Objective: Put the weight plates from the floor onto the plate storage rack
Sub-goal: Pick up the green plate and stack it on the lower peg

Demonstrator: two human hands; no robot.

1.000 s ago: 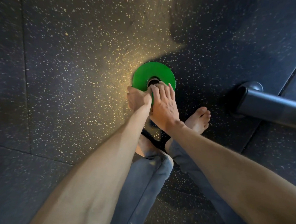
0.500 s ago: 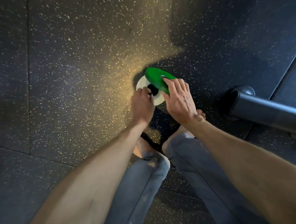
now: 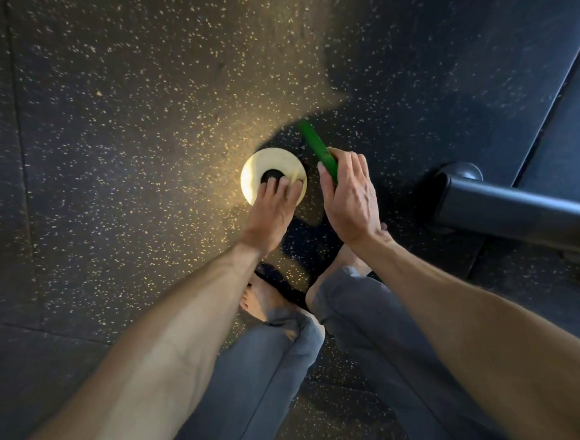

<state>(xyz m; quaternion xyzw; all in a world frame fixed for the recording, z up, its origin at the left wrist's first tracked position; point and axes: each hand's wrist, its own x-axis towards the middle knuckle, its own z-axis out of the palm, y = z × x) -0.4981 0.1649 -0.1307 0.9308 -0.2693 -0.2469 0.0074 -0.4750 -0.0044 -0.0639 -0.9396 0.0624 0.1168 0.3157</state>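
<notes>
A small white weight plate lies flat on the speckled black rubber floor, lit by a patch of light. My left hand rests on it, with fingertips in and beside its centre hole. My right hand grips a thin green weight plate, held on edge and lifted clear of the white one, just to its right. My palm hides the lower part of the green plate.
A dark metal tube with a rounded foot lies on the floor to the right. Behind it a darker mat edge runs diagonally. My bare feet and jeans are below the hands.
The green plate, which lay flat on top of the white one, has been tipped up and lifted off to the right by my right hand. My left hand moved onto the white plate.
</notes>
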